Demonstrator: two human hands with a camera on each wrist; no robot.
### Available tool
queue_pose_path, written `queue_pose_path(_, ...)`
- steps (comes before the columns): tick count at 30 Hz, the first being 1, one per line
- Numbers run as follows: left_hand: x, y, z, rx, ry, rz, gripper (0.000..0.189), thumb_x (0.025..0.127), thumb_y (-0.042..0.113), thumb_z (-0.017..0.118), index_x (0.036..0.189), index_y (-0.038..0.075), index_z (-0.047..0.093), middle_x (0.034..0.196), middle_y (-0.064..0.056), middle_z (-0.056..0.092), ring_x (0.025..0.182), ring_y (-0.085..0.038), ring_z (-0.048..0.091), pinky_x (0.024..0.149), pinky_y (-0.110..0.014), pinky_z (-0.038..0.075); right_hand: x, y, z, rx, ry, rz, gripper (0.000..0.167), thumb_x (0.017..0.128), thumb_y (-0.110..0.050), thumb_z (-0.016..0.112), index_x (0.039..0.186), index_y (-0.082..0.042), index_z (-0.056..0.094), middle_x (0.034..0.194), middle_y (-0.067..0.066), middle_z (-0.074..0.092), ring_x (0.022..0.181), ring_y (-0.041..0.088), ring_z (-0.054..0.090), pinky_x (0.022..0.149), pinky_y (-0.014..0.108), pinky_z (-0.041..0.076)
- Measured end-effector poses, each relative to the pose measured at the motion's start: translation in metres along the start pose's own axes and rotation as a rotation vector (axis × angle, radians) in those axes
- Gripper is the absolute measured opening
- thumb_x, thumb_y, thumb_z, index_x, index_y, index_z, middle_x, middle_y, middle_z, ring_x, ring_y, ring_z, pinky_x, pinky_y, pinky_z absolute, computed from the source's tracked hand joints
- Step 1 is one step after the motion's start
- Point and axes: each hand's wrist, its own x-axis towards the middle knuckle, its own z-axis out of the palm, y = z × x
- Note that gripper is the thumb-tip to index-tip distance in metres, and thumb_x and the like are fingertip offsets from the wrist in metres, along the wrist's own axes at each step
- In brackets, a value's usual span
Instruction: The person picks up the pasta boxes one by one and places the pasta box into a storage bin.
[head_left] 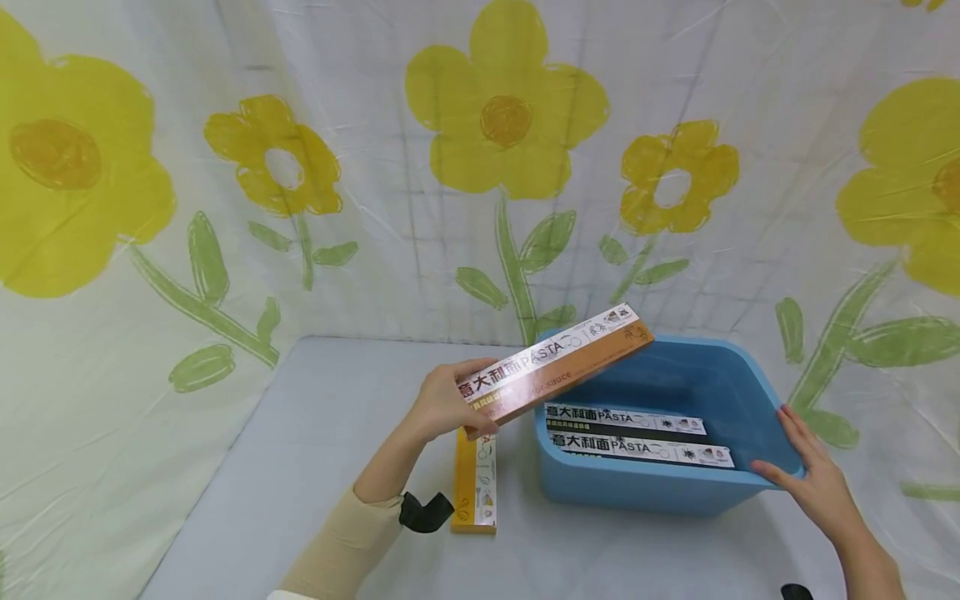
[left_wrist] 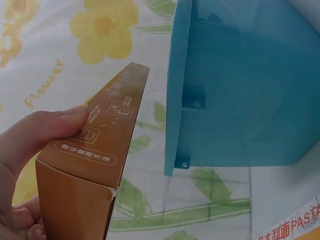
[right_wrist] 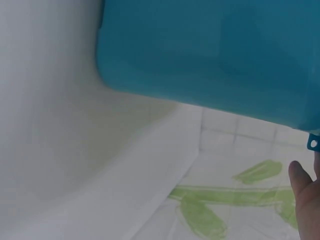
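A long orange-brown pasta box [head_left: 558, 367] is gripped at its near end by my left hand [head_left: 442, 404]. It slants up to the right, its far end overlapping the left rim of a blue plastic bin [head_left: 630, 487]. In the left wrist view the thumb [left_wrist: 70, 122] presses on the printed side of the box [left_wrist: 100, 130]. My right hand [head_left: 825, 487] holds the bin at its front right corner, thumb over the rim. Inside the bin lie two black-and-white pasta boxes [head_left: 637, 450], side by side along the front wall.
Below my left hand, a yellow pasta box [head_left: 474, 496] lies on the pale table [head_left: 300, 467], left of the bin. Behind the table hangs a white curtain [head_left: 375, 275] printed with yellow flowers.
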Motion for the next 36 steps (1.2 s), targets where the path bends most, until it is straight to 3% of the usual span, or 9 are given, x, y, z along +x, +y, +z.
queue_pose_path(5, 0.014, 0.009, 0.009, 0.049, -0.064, 0.05, 0.082, 0.055, 0.005, 0.092, 0.131, 0.011, 0.063, 0.115, -0.01, 0.065, 0.092, -0.024, 0.053, 0.069, -0.029, 0.051, 0.001, 0.001, 0.0, 0.008, -0.006, 0.002, 0.088, 0.092, -0.034, 0.063, 0.154, -0.001, 0.01, 0.159, 0.025, 0.001, 0.138, 0.058, 0.003, 0.094, 0.081, 0.011)
queue_pose_path(13, 0.035, 0.022, 0.025, 0.132, -0.173, 0.055, 0.081, 0.055, 0.008, 0.092, 0.131, 0.012, 0.063, 0.108, -0.005, 0.067, 0.09, -0.019, 0.054, 0.072, -0.028, 0.047, 0.002, -0.002, 0.0, 0.004, -0.026, 0.022, 0.089, 0.093, -0.036, 0.062, 0.154, -0.002, 0.007, 0.159, 0.024, -0.001, 0.137, 0.059, 0.003, 0.093, 0.081, 0.012)
queue_pose_path(21, 0.062, 0.045, 0.048, 0.271, -0.289, 0.049, 0.081, 0.055, 0.009, 0.092, 0.13, 0.017, 0.064, 0.112, -0.003, 0.066, 0.087, -0.016, 0.055, 0.064, -0.026, 0.048, 0.004, -0.002, -0.001, -0.004, -0.034, 0.036, 0.09, 0.093, -0.038, 0.061, 0.154, -0.001, 0.006, 0.159, 0.024, -0.002, 0.137, 0.06, 0.003, 0.093, 0.081, 0.013)
queue_pose_path(29, 0.08, 0.048, 0.07, 0.4, -0.327, 0.028, 0.076, 0.057, 0.011, 0.091, 0.128, 0.018, 0.066, 0.115, 0.0, 0.068, 0.082, -0.012, 0.058, 0.056, -0.023, 0.045, 0.003, -0.002, 0.001, 0.0, -0.031, 0.027, 0.09, 0.093, -0.037, 0.062, 0.153, 0.0, 0.007, 0.158, 0.026, -0.001, 0.136, 0.06, 0.003, 0.093, 0.081, 0.013)
queue_pose_path(33, 0.087, 0.058, 0.076, 0.465, -0.389, 0.011, 0.073, 0.061, 0.012, 0.089, 0.13, 0.02, 0.065, 0.076, 0.005, 0.067, 0.053, -0.008, 0.037, 0.047, -0.023, 0.028, 0.003, -0.001, 0.0, -0.004, -0.031, 0.024, 0.09, 0.093, -0.037, 0.062, 0.154, -0.001, 0.006, 0.159, 0.026, -0.001, 0.137, 0.059, 0.002, 0.093, 0.081, 0.013)
queue_pose_path(36, 0.092, 0.066, 0.081, 0.512, -0.421, 0.008, 0.071, 0.063, 0.014, 0.088, 0.13, 0.021, 0.065, 0.059, 0.007, 0.058, 0.049, -0.009, 0.022, 0.047, -0.024, 0.022, 0.001, 0.0, -0.001, -0.002, -0.023, 0.013, 0.089, 0.093, -0.035, 0.062, 0.154, -0.001, 0.007, 0.159, 0.025, -0.001, 0.137, 0.059, 0.003, 0.094, 0.081, 0.012)
